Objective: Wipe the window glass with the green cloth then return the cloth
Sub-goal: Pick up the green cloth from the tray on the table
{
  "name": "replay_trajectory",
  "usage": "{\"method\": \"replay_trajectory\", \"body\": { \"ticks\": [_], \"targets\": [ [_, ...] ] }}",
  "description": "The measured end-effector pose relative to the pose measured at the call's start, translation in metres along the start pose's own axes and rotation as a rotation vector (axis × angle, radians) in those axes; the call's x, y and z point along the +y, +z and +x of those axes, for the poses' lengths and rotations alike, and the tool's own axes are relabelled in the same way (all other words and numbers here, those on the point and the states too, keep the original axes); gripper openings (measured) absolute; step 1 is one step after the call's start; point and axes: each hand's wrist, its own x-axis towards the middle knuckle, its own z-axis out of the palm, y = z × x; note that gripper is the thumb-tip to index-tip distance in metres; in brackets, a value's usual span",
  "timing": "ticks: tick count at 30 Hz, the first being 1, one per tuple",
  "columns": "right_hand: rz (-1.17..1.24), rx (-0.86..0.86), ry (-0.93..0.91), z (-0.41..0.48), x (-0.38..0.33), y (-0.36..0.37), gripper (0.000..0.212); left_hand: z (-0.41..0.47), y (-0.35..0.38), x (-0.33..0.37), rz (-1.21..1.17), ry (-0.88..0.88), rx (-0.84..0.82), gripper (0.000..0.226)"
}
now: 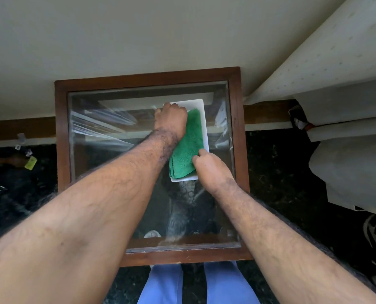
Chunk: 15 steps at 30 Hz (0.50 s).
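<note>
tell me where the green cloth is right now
In the head view, the green cloth lies folded in a white tray on the wood-framed glass, right of centre, between the left hand and right hand.

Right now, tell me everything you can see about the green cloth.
The green fluffy cloth looks like microfibre, folded into a long rectangle with layered edges at its near end. It lies in a white rectangular tray on the wood-framed glass pane. The left hand presses its far end; the right hand touches its near right edge.
</note>
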Motion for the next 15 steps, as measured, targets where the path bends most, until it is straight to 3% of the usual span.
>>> {"method": "replay_trajectory", "body": {
  "ticks": [6, 11, 15],
  "targets": [
    [0.015, 0.023, -0.006, -0.011, 0.001, -0.011, 0.030, -0.008, -0.015, -0.010, -0.352, -0.057, -0.034, 0.036],
    [0.033, 0.108, 0.008, -0.036, -0.003, -0.041, 0.029, -0.036, -0.065, -0.020, -0.612, -0.014, -0.090, 0.019],
    [0.320, 0.131, 0.140, -0.058, -0.013, -0.083, 0.011, -0.065, -0.122, -0.033, -0.748, 0.034, -0.061, 0.024]
  ]
}}
